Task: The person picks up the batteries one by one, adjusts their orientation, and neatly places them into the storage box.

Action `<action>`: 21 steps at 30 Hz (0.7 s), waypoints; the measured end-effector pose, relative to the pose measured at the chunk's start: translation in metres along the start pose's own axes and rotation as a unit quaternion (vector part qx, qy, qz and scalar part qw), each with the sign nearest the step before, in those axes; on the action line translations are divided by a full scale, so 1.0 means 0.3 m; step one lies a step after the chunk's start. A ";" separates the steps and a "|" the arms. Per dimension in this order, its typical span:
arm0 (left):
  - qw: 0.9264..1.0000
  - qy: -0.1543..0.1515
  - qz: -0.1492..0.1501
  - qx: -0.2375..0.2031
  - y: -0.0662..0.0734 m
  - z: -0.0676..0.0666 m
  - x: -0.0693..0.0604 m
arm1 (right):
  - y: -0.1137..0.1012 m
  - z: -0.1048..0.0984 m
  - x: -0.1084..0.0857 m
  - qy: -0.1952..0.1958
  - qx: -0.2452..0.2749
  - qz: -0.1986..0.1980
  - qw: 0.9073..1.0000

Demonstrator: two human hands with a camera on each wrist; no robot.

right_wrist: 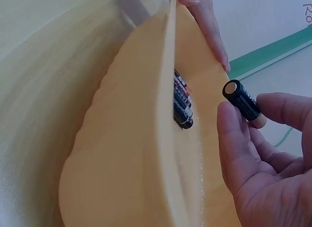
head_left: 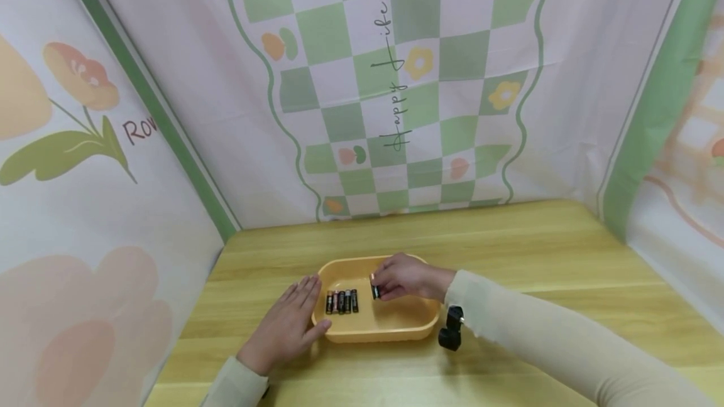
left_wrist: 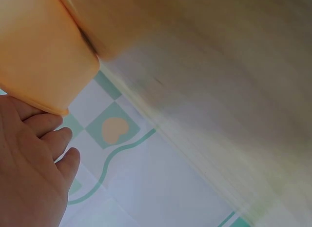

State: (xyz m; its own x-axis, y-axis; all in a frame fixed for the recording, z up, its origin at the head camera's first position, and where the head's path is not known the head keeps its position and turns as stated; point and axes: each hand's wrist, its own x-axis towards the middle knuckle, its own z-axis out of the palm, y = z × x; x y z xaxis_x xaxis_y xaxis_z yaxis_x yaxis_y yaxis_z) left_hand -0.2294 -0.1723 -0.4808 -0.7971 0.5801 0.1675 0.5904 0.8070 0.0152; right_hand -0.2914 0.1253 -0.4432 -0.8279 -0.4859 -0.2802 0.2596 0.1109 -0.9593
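My right hand [head_left: 400, 276] pinches a dark battery [right_wrist: 243, 102] between thumb and fingers, above the right half of a yellow-orange plastic tray [head_left: 384, 335]. In the right wrist view the battery is tilted, with one flat metal end showing. Several batteries [head_left: 342, 302] lie side by side in a row on the tray's floor, in its left part. My left hand [head_left: 287, 325] rests against the tray's left end, its fingers fairly straight along the rim. The left wrist view shows those fingers touching the tray's edge [left_wrist: 53, 66].
The tray stands on a wood-grain table [head_left: 271, 256]. A printed cloth [head_left: 396, 105] with green checks hangs behind the table, and cloth walls rise on the left and right. A small black device [head_left: 450, 329] hangs at the right wrist.
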 end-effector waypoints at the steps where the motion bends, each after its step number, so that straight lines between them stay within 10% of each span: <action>1: 1.000 0.001 0.000 -0.001 0.001 0.001 -0.001 | 0.002 0.003 -0.001 0.003 0.002 0.002 1.000; 21: 1.000 -0.001 0.002 -0.002 0.000 0.000 0.000 | 0.041 0.048 0.011 -0.009 -0.028 -0.002 1.000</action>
State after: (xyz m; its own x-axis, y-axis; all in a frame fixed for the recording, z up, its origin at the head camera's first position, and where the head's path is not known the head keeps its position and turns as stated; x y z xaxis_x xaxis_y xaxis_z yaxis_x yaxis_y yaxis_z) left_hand -0.2292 -0.1722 -0.4807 -0.7943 0.5842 0.1665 0.5948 0.8037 0.0174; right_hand -0.2837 0.1127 -0.4555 -0.8193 -0.5026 -0.2759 0.2278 0.1563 -0.9611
